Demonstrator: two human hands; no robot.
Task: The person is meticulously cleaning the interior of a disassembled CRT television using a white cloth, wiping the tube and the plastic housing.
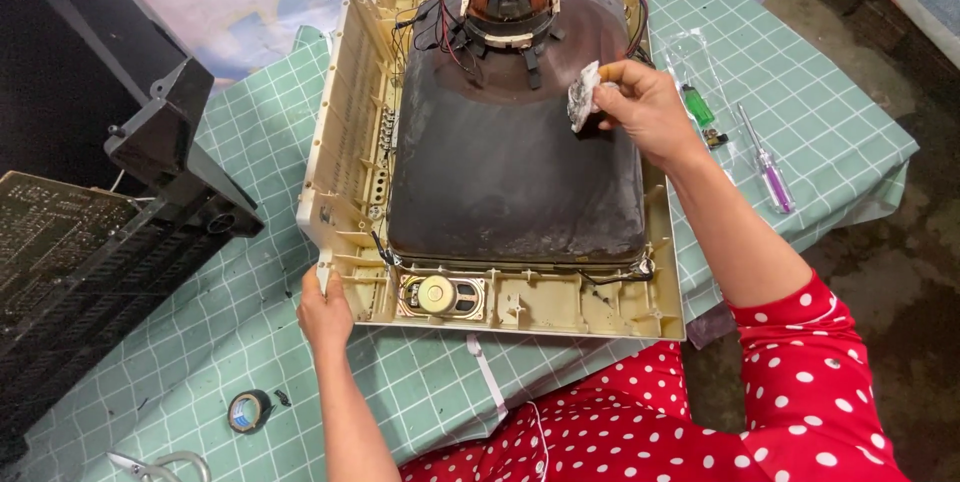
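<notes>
Right hand (648, 112) pinching grey rag (583, 97) on dusty picture tube (510, 172), left hand (322, 310) gripping beige frame (350, 142)

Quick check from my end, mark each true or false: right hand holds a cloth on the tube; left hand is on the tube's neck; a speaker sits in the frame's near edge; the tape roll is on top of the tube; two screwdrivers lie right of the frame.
1. The right hand holds a cloth on the tube. True.
2. The left hand is on the tube's neck. False: it grips the near left corner of the frame.
3. A speaker sits in the frame's near edge. True.
4. The tape roll is on top of the tube. False: it lies on the tablecloth, near the left forearm.
5. Two screwdrivers, green and purple, lie right of the frame. True.
</notes>
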